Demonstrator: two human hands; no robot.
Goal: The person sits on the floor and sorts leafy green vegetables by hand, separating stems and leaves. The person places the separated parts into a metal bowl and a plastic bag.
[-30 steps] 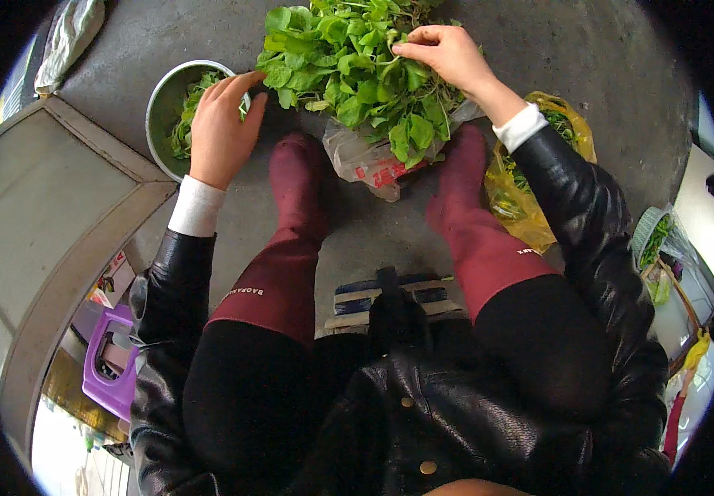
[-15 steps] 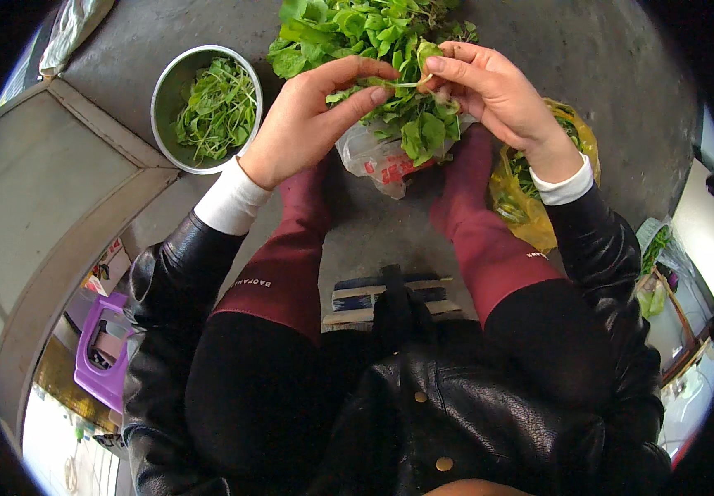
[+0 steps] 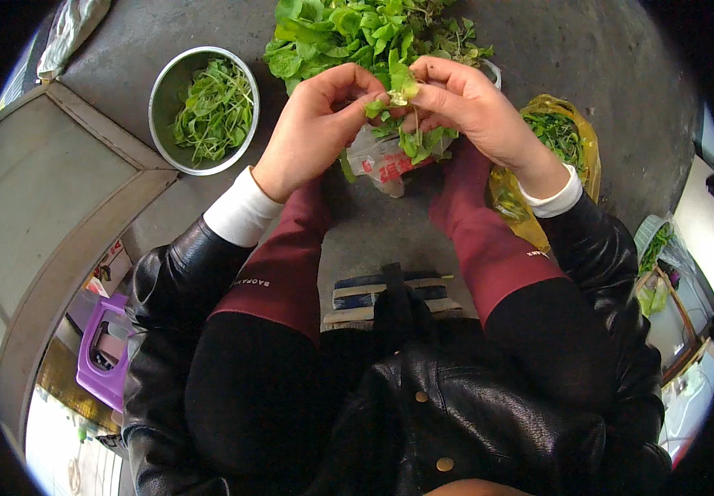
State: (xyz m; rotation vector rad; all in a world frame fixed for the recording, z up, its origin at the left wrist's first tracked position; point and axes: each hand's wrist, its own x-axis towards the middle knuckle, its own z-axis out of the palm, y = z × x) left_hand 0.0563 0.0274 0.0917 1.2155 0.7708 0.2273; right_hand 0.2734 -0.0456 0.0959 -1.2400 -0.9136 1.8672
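Both hands meet over a heap of leafy greens [image 3: 332,37]. My right hand [image 3: 477,112] pinches a leafy green sprig [image 3: 401,85] between thumb and fingers. My left hand [image 3: 320,124] is closed at the sprig's left side, thumb and forefinger pressed on a small green piece of it. Under the hands, a clear plastic bag with red print [image 3: 386,169] lies between my boots, with more leaves over it. To the left stands a metal bowl [image 3: 154,124] with picked green leaves and stems [image 3: 216,112] in it.
A yellow plastic bag [image 3: 592,153] holding greens lies beyond my right boot. Several scraggly stems [image 3: 464,41] are at the heap's right end. A pale-panelled frame [image 3: 51,178] stands at the left, near a purple plastic container [image 3: 97,372]. Far right is a basket with greens [image 3: 654,244].
My hands have drawn closer together on the sprig and lowered slightly. The left thumb and forefinger have closed from a wider spread. More of the yellow bag's greens now shows.
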